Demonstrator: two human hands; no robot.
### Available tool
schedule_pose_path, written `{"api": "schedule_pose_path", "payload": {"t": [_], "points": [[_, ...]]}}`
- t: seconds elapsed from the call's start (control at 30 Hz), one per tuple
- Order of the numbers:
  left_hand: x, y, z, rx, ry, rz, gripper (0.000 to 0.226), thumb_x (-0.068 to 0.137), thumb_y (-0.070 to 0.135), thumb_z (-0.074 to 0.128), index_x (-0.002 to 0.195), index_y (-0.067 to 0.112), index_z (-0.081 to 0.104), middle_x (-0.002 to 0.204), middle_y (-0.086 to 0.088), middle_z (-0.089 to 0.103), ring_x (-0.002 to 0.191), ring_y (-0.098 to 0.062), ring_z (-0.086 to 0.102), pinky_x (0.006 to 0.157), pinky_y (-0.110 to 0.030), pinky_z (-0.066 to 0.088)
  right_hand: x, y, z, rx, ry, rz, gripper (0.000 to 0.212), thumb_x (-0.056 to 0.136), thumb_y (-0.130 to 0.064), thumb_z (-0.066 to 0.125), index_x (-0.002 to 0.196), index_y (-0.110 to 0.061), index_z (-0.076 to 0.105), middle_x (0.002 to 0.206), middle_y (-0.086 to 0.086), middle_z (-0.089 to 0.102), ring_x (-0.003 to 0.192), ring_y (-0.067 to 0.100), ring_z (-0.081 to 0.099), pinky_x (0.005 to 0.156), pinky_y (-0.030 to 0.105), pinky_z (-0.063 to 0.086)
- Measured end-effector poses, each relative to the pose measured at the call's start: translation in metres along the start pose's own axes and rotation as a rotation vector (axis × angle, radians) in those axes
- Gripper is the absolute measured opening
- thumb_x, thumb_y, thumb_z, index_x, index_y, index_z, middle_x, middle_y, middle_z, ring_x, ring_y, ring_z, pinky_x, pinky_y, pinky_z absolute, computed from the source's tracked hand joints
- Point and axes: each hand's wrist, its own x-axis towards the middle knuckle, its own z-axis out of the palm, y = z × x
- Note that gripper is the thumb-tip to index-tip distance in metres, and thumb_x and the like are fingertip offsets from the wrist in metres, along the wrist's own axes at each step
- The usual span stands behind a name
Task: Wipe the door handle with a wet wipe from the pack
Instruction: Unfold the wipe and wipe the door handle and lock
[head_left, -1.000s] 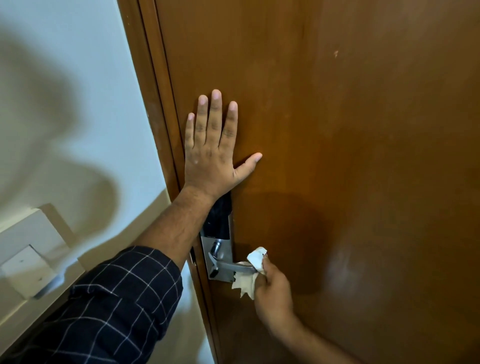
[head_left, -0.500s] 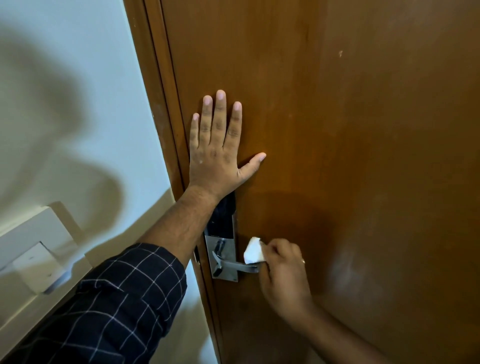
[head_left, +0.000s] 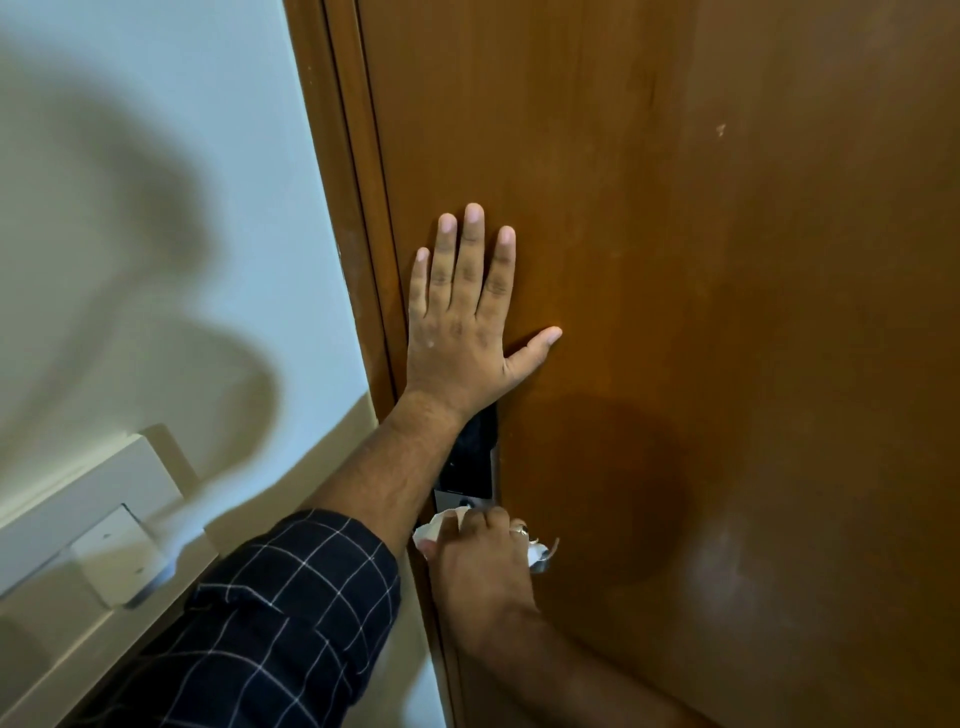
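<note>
My left hand (head_left: 465, 317) lies flat and open against the brown wooden door (head_left: 727, 312), fingers spread, just above the lock. My right hand (head_left: 480, 566) is closed around the white wet wipe (head_left: 434, 527) and wrapped over the metal door handle (head_left: 545, 561). Only the lever's tip sticks out to the right of my fingers, with a bit of wipe beside it. The black and silver lock plate (head_left: 475, 467) shows between my two hands. The wipe pack is not in view.
The door frame (head_left: 353, 208) runs down the left side of the door. A pale wall (head_left: 156, 208) lies to the left, with a white switch plate (head_left: 111, 556) on a white ledge at the lower left.
My right hand has slid left along the lever from its tip toward the lock plate, covering most of the handle with the wipe. My left hand has stayed flat on the door.
</note>
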Motion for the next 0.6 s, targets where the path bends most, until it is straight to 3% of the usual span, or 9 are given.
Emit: {"api": "schedule_pose_path", "payload": {"t": [0.07,0.2,0.33,0.47,0.6], "points": [[0.001,0.000,0.000,0.001,0.005,0.003,0.092,0.090,0.076,0.035,0.156,0.014,0.019,0.162,-0.018,0.025,0.151,-0.035,0.016,0.124,-0.049,0.008,0.008,0.002,-0.001,0.009,0.002,0.040,0.034,0.093,-0.013,0.046,0.125,-0.002,0.047,0.119,0.023,0.058,0.107,0.038,0.051,0.089,0.048,0.042],[0.000,-0.001,0.001,0.007,0.007,0.001,0.092,0.090,0.076,0.036,0.155,0.014,0.019,0.162,-0.019,0.025,0.151,-0.036,0.018,0.123,-0.050,0.009,0.012,0.006,0.005,0.035,0.037,0.026,0.035,0.092,-0.005,0.043,0.127,0.003,0.041,0.115,0.023,0.060,0.102,0.038,0.056,0.080,0.046,0.047],[0.000,0.001,-0.001,-0.003,0.004,0.000,0.091,0.090,0.076,0.036,0.155,0.014,0.021,0.161,-0.019,0.026,0.151,-0.036,0.019,0.123,-0.049,0.009,-0.002,0.031,0.011,0.019,-0.024,-0.163,0.046,0.087,-0.002,0.053,0.132,-0.001,0.042,0.113,0.020,0.061,0.102,0.035,0.058,0.086,0.045,0.047],[0.000,0.001,-0.001,-0.006,0.002,-0.004,0.092,0.090,0.076,0.036,0.155,0.014,0.020,0.162,-0.018,0.025,0.151,-0.036,0.018,0.123,-0.050,0.010,-0.012,0.093,-0.001,0.094,-0.134,-0.333,0.032,0.089,-0.010,0.059,0.119,-0.018,0.057,0.118,0.008,0.062,0.109,0.024,0.055,0.095,0.036,0.042],[0.000,-0.001,0.000,-0.007,-0.002,0.003,0.092,0.090,0.076,0.036,0.156,0.014,0.019,0.162,-0.019,0.025,0.151,-0.036,0.018,0.123,-0.050,0.010,-0.004,0.122,-0.020,0.066,-0.214,-0.487,0.025,0.092,-0.011,0.056,0.113,-0.021,0.065,0.120,0.006,0.062,0.112,0.022,0.051,0.096,0.035,0.038]]}}
